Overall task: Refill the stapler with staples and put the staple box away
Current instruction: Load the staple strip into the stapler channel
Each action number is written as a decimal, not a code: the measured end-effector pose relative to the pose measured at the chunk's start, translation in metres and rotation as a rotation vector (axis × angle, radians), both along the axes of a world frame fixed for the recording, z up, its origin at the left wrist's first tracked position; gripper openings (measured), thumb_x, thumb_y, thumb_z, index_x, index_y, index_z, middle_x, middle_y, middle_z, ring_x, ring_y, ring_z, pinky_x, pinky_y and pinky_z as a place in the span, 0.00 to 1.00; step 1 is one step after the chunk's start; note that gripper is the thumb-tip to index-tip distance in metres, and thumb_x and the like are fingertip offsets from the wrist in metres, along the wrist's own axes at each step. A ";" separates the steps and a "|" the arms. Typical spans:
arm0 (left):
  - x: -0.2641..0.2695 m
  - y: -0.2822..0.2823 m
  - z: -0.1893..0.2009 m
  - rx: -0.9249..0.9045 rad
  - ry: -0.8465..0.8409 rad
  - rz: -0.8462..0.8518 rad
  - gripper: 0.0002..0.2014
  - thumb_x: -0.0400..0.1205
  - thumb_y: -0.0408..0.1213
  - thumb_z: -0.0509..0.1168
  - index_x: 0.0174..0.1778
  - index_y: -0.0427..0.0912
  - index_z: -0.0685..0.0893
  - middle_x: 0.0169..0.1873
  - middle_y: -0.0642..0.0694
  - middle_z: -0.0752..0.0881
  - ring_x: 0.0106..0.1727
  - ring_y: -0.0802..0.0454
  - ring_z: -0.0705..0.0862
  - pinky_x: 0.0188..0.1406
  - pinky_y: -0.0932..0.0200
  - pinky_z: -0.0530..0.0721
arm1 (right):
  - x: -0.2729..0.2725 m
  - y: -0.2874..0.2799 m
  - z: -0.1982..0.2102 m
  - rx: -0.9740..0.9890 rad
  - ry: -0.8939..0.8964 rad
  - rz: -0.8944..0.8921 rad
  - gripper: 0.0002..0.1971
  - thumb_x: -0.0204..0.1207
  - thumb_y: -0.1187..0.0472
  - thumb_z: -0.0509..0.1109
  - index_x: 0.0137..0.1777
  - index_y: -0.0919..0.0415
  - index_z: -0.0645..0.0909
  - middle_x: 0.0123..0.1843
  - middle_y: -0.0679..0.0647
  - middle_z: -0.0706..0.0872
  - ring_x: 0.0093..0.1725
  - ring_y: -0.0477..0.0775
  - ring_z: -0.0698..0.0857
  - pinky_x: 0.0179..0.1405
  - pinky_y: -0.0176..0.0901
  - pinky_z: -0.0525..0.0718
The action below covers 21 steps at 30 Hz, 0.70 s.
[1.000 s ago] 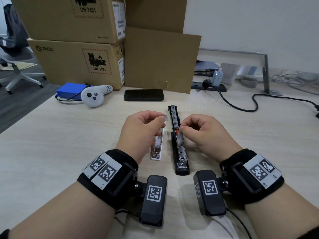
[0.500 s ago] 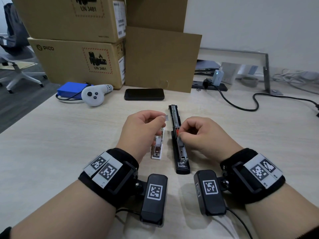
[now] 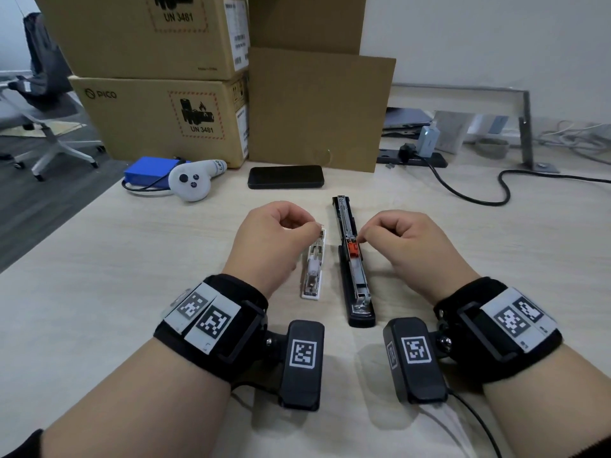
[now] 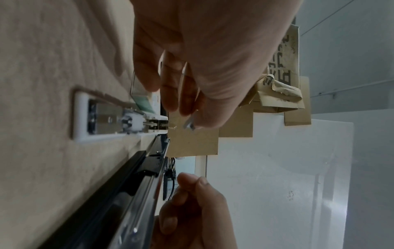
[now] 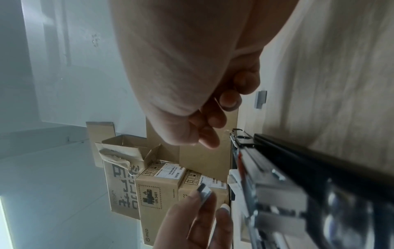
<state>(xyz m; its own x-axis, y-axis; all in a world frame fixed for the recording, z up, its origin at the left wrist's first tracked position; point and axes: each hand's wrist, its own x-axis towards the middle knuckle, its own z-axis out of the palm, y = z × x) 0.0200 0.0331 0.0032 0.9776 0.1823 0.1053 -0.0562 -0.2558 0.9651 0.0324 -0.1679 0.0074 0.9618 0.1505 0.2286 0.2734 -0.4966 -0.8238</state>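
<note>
A long black stapler (image 3: 358, 292) lies opened flat in the middle of the desk, its metal channel up and an orange pusher (image 3: 353, 249) showing. My right hand (image 3: 358, 239) hovers at the pusher, fingers curled; nothing shows between them in the right wrist view (image 5: 209, 139). A small white stapler (image 3: 312, 276) lies open to the left. Above its far end my left hand (image 3: 315, 226) pinches a short silver strip of staples (image 5: 204, 190). A small clear and green box (image 4: 141, 97) sits under the left hand's fingers, hidden in the head view.
A black phone (image 3: 286, 176), a white controller (image 3: 193, 183) and a blue box (image 3: 152, 171) lie beyond the staplers. Stacked cardboard boxes (image 3: 158, 120) and a cardboard sheet (image 3: 317, 107) stand behind. A black cable (image 3: 472, 196) runs at the right.
The long staple strip my right hand held over the black stapler's channel is no longer in its fingers. That hand has drawn back to the right, uncovering the orange pusher. The left hand has barely moved.
</note>
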 end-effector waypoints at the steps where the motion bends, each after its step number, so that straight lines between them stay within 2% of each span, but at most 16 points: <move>1: 0.000 -0.001 0.000 -0.020 0.009 0.001 0.02 0.79 0.37 0.74 0.42 0.44 0.89 0.35 0.49 0.90 0.35 0.50 0.89 0.26 0.59 0.84 | 0.000 -0.001 0.000 0.003 0.005 -0.005 0.12 0.82 0.63 0.69 0.40 0.65 0.90 0.16 0.40 0.70 0.19 0.41 0.68 0.21 0.25 0.66; 4: 0.000 -0.001 0.001 -0.081 0.016 -0.015 0.04 0.80 0.35 0.72 0.44 0.40 0.84 0.41 0.46 0.95 0.43 0.45 0.94 0.32 0.51 0.90 | 0.001 -0.001 0.000 0.025 0.007 -0.028 0.12 0.81 0.63 0.69 0.39 0.58 0.91 0.21 0.42 0.74 0.22 0.42 0.69 0.22 0.26 0.68; 6: 0.000 -0.001 0.002 -0.077 0.000 -0.035 0.05 0.80 0.34 0.72 0.43 0.40 0.82 0.43 0.45 0.95 0.42 0.45 0.94 0.34 0.48 0.92 | 0.002 -0.001 0.000 0.036 -0.003 -0.033 0.13 0.80 0.62 0.68 0.37 0.54 0.90 0.28 0.52 0.79 0.30 0.49 0.75 0.25 0.31 0.71; 9: 0.000 -0.001 0.002 -0.096 -0.022 -0.057 0.06 0.78 0.30 0.75 0.42 0.39 0.83 0.46 0.46 0.94 0.39 0.49 0.90 0.31 0.57 0.89 | 0.002 -0.001 0.000 0.045 -0.015 -0.031 0.13 0.80 0.62 0.68 0.36 0.52 0.90 0.31 0.63 0.81 0.34 0.54 0.77 0.28 0.37 0.72; 11: 0.000 0.000 0.002 -0.134 -0.010 -0.084 0.07 0.77 0.32 0.78 0.42 0.39 0.85 0.47 0.44 0.93 0.39 0.51 0.89 0.31 0.59 0.87 | 0.002 -0.001 -0.001 0.042 -0.020 -0.034 0.13 0.80 0.61 0.68 0.36 0.53 0.90 0.36 0.69 0.84 0.34 0.54 0.78 0.30 0.39 0.74; 13: 0.001 0.001 0.003 -0.181 0.025 -0.108 0.07 0.75 0.32 0.80 0.43 0.39 0.88 0.48 0.41 0.92 0.38 0.50 0.88 0.31 0.59 0.86 | 0.003 -0.003 -0.001 0.046 -0.015 -0.059 0.12 0.80 0.60 0.68 0.37 0.56 0.90 0.35 0.64 0.87 0.33 0.50 0.79 0.33 0.40 0.77; 15: 0.002 0.001 0.003 -0.241 0.059 -0.110 0.06 0.75 0.30 0.80 0.44 0.38 0.89 0.45 0.39 0.91 0.37 0.53 0.88 0.31 0.61 0.86 | 0.008 -0.010 -0.001 0.030 -0.013 -0.130 0.11 0.80 0.60 0.68 0.40 0.61 0.89 0.24 0.46 0.83 0.24 0.39 0.75 0.28 0.32 0.74; 16: 0.003 0.001 0.003 -0.271 0.071 -0.106 0.05 0.76 0.30 0.79 0.44 0.38 0.90 0.43 0.40 0.90 0.35 0.55 0.88 0.31 0.61 0.87 | 0.012 -0.015 -0.002 0.011 -0.018 -0.179 0.12 0.80 0.59 0.68 0.41 0.63 0.89 0.21 0.41 0.80 0.21 0.39 0.74 0.26 0.31 0.72; 18: 0.003 0.001 0.003 -0.325 0.091 -0.105 0.03 0.78 0.28 0.77 0.46 0.38 0.91 0.42 0.43 0.91 0.35 0.58 0.90 0.31 0.62 0.87 | 0.018 -0.026 -0.003 -0.036 -0.019 -0.261 0.12 0.80 0.58 0.67 0.42 0.64 0.88 0.24 0.43 0.80 0.23 0.41 0.74 0.27 0.37 0.71; 21: 0.003 0.001 0.002 -0.329 0.107 -0.102 0.05 0.81 0.26 0.74 0.48 0.38 0.93 0.43 0.43 0.92 0.37 0.57 0.92 0.32 0.62 0.88 | 0.023 -0.033 -0.007 -0.122 0.042 -0.284 0.11 0.78 0.57 0.68 0.39 0.59 0.88 0.33 0.47 0.86 0.35 0.50 0.81 0.36 0.43 0.78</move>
<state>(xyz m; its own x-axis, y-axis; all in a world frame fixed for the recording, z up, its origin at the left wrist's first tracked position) 0.0231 0.0346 0.0055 0.9948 0.0898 -0.0471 0.0407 0.0714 0.9966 0.0556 -0.2010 0.0009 0.9776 -0.1015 0.1845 0.0768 -0.6441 -0.7611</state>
